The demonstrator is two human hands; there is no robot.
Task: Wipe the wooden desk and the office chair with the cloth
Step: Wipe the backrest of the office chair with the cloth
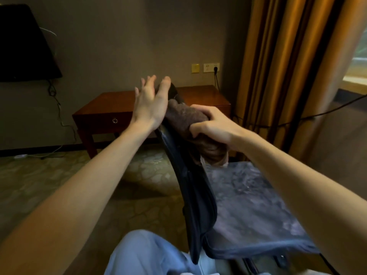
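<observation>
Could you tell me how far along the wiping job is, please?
Whether the wooden desk is already wiped cannot be told. In hand: the right hand grips the brown cloth on the chair backrest, left hand open against it. The seat likely remains.

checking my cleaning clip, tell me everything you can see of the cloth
The cloth is dark brown with a soft, towel-like nap. It is bunched into a thick roll and lies over the top edge of the office chair's black backrest. The right hand grips it from above, fingers curled into its folds; a loose end hangs below that hand. The left hand, fingers straight, rests against the backrest beside it; whether it touches the cloth is unclear.
</observation>
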